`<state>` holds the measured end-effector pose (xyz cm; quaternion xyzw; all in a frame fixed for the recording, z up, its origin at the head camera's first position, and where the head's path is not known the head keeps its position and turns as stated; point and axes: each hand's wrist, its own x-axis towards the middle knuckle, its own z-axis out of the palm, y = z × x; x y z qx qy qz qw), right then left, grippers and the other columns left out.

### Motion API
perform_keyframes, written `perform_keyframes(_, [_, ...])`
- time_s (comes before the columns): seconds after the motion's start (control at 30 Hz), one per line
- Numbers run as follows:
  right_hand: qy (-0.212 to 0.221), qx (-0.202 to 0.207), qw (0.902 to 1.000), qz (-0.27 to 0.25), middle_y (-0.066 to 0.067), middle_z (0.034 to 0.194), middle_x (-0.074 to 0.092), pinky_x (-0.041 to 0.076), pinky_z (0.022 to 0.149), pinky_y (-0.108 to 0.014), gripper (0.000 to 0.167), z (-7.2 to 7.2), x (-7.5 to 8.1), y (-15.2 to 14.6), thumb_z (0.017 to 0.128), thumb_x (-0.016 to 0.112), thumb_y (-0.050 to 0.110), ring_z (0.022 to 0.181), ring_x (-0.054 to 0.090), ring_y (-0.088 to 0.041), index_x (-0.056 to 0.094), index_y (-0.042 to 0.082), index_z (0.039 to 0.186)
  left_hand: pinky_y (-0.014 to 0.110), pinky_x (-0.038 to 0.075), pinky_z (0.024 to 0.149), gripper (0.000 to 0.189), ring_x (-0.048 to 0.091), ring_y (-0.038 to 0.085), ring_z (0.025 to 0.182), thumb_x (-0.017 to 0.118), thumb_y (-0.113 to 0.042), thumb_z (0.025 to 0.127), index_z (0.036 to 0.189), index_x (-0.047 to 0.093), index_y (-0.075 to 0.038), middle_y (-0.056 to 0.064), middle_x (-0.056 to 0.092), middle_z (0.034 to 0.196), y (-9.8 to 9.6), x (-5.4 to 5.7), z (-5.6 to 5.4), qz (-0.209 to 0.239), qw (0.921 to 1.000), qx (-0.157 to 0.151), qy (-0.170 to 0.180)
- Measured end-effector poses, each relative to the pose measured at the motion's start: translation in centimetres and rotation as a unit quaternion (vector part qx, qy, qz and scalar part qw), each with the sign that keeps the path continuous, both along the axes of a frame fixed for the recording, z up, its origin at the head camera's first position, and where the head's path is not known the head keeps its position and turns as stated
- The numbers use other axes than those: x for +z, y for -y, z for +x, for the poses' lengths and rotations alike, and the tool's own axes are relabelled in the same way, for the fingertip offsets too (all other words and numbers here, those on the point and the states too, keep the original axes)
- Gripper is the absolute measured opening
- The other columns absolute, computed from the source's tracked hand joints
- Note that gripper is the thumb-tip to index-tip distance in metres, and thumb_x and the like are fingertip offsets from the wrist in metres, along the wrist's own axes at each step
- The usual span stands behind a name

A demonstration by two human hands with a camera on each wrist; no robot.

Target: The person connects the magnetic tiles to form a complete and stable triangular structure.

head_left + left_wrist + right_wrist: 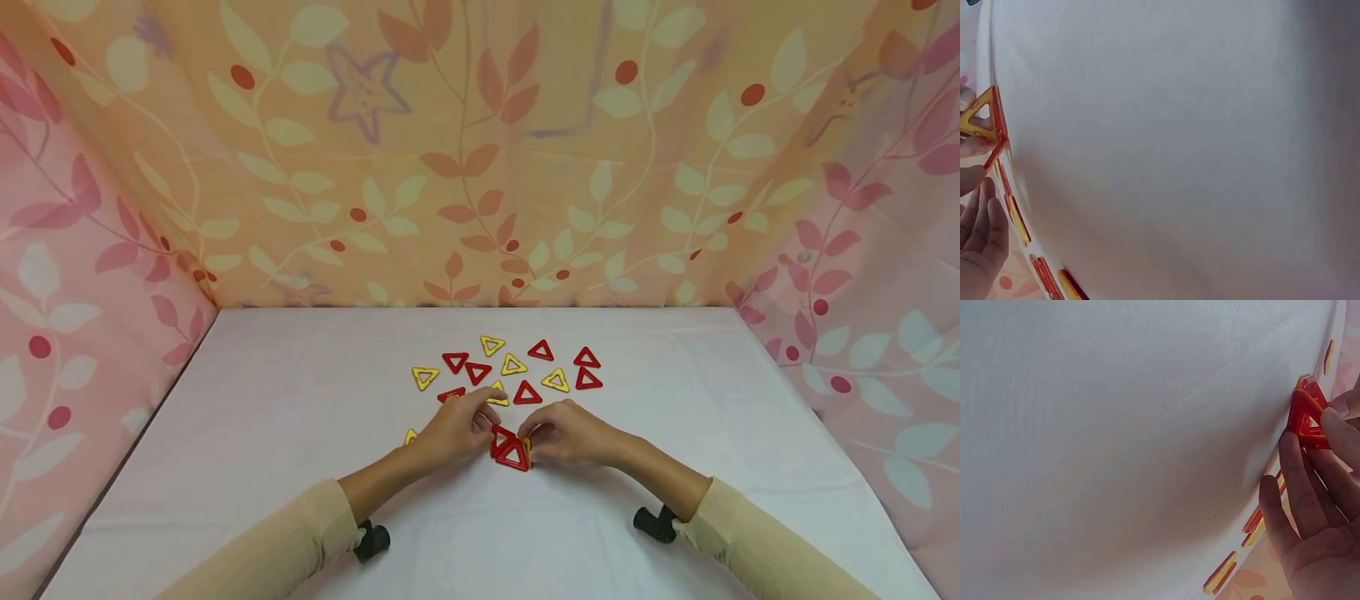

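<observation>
Two red open-centred triangle building tiles lean together in front of me, a front red tile (512, 455) and a rear red tile (498, 436) on its left. A yellow triangle tile (527, 451) stands along their right side. My left hand (456, 427) pinches the rear red tile at its left edge, fingertips by its top. From the right, my right hand (573, 432) pinches the yellow tile between thumb and fingers. The left wrist view shows the yellow tile (984, 117) upright against red edges, and in the right wrist view fingers surround the red tiles (1305, 419).
Several loose red and yellow triangle tiles lie flat beyond my hands, among them a red tile (527, 393) and a yellow tile (556, 381). Another yellow tile (409, 437) peeks out behind my left wrist. Patterned curtains (480, 167) enclose the white table (300, 375).
</observation>
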<state>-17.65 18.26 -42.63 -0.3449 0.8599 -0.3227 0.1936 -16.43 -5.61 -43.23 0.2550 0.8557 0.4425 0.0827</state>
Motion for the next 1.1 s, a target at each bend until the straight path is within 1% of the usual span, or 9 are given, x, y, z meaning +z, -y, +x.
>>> perform_keyframes(0.17, [-0.002,-0.001,1.0000,0.000,0.006,0.101,0.072,0.053,0.089,-0.031,0.024,0.08,0.03,0.04,0.086,0.077,0.011,0.094,0.066,-0.008,0.073,0.009,0.110,0.022,0.055,0.074,0.050,0.066,0.015,0.081,0.070,0.006,0.085,0.133,0.056,-0.001,0.005,0.070,0.093,-0.20,0.07,0.21,0.009,0.9999,-0.008,0.008])
perform_keyframes(0.27, [-0.004,0.000,1.0000,-0.003,0.006,0.100,0.072,0.053,0.088,-0.030,0.023,0.09,0.02,0.07,0.086,0.078,0.010,0.093,0.066,-0.008,0.073,0.009,0.108,0.020,0.054,0.073,0.051,0.066,0.011,0.080,0.070,0.004,0.086,0.135,0.056,-0.003,0.003,0.071,0.092,-0.30,0.04,0.28,0.008,0.9998,-0.010,0.017])
perform_keyframes(0.43, [-0.013,0.006,0.9998,-0.012,0.006,0.096,0.072,0.054,0.088,-0.030,0.020,0.04,-0.09,0.18,0.085,0.079,0.009,0.090,0.066,-0.006,0.073,0.009,0.104,0.019,0.054,0.074,0.050,0.067,0.008,0.078,0.071,0.000,0.088,0.135,0.056,-0.007,0.002,0.071,0.092,-0.43,-0.14,0.43,-0.002,0.9997,-0.012,0.022])
perform_keyframes(0.57, [-0.016,0.006,0.9997,-0.014,0.007,0.094,0.071,0.054,0.087,-0.030,0.020,0.03,-0.18,0.24,0.084,0.080,0.010,0.089,0.066,-0.005,0.073,0.010,0.102,0.019,0.054,0.075,0.049,0.067,0.007,0.079,0.071,0.000,0.088,0.135,0.056,-0.008,0.002,0.071,0.093,-0.49,-0.21,0.61,0.001,0.9996,-0.016,0.024])
perform_keyframes(0.77, [-0.016,0.005,0.9998,-0.011,0.008,0.093,0.071,0.054,0.087,-0.032,0.019,0.24,-0.01,0.40,0.084,0.080,0.009,0.089,0.068,-0.008,0.072,0.011,0.101,0.019,0.054,0.075,0.049,0.066,0.005,0.078,0.070,0.003,0.088,0.134,0.056,-0.007,0.004,0.073,0.094,-0.68,-0.45,0.80,0.010,0.9992,-0.037,0.008])
perform_keyframes(0.93, [-0.018,0.008,0.9997,-0.014,0.007,0.093,0.071,0.055,0.086,-0.032,0.019,0.31,0.08,0.57,0.084,0.079,0.008,0.088,0.068,-0.007,0.072,0.011,0.102,0.020,0.054,0.075,0.049,0.066,0.005,0.078,0.070,0.002,0.088,0.134,0.056,-0.008,0.004,0.073,0.094,-0.71,-0.29,0.91,0.008,0.9992,-0.040,0.006])
perform_keyframes(1.1, [-0.018,0.001,0.9997,-0.018,0.008,0.093,0.071,0.055,0.084,-0.030,0.019,0.45,-0.08,0.66,0.084,0.079,0.008,0.087,0.067,-0.006,0.072,0.012,0.102,0.020,0.054,0.075,0.049,0.066,0.006,0.079,0.071,0.003,0.087,0.133,0.056,-0.007,0.004,0.073,0.092,-0.67,-0.38,1.00,0.010,0.9990,-0.044,0.005])
